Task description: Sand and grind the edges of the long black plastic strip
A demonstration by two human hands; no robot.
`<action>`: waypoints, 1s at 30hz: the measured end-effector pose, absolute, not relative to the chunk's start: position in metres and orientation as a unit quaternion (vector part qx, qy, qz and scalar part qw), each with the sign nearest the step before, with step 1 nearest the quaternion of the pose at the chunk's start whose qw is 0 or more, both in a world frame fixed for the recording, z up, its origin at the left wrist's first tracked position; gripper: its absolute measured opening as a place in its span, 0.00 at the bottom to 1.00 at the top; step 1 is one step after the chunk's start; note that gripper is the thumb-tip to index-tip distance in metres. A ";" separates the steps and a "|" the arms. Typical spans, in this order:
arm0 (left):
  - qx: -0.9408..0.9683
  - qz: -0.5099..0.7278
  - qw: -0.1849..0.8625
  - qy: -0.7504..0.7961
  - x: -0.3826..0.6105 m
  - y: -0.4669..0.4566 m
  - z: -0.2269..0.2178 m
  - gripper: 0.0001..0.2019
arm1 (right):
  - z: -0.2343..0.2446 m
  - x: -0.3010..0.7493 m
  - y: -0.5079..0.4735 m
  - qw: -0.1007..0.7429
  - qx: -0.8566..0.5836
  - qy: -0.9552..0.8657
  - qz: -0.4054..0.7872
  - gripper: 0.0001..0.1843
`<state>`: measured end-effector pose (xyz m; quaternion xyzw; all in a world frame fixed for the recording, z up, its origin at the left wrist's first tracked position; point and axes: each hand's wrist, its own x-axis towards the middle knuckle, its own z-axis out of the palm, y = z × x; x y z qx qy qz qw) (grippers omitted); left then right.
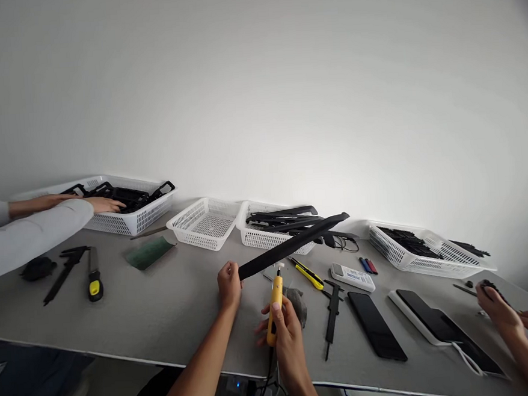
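Note:
In the head view, my left hand [229, 286] is closed around the near end of a long black plastic strip [289, 246], which slants up to the right above the table. My right hand [286, 335] grips a yellow pen-shaped rotary tool [275, 309] with a small white tip, held upright just below the strip. A cord runs down from the tool past the table edge. The tip is close to the strip's lower side; whether they touch I cannot tell. Behind my right hand lies a grey crumpled thing [297, 304], partly hidden.
White baskets stand along the wall: one with black strips [267, 239], a bare one [194, 235], others with black parts. A yellow utility knife [309, 274], black calipers [332, 317], a phone [376, 326] and a white remote [351, 276] lie rightward. Co-workers' hands [104, 204] work on both sides.

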<state>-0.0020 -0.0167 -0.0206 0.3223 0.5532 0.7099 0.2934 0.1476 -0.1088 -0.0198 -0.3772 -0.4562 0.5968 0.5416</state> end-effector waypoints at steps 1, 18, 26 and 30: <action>0.321 0.711 0.290 0.555 -0.002 -0.016 -0.021 0.13 | -0.022 0.147 -0.112 0.539 -0.374 -0.462 0.596 0.25; 0.361 0.694 0.278 0.558 0.000 -0.014 -0.022 0.14 | -0.028 0.135 -0.110 0.491 -0.368 -0.508 0.605 0.26; 0.368 0.684 0.273 0.567 -0.001 -0.016 -0.024 0.19 | -0.036 0.167 -0.109 0.535 -0.336 -0.460 0.623 0.37; 0.372 0.682 0.272 0.567 -0.002 -0.015 -0.025 0.23 | -0.032 0.185 -0.113 0.542 -0.367 -0.446 0.610 0.42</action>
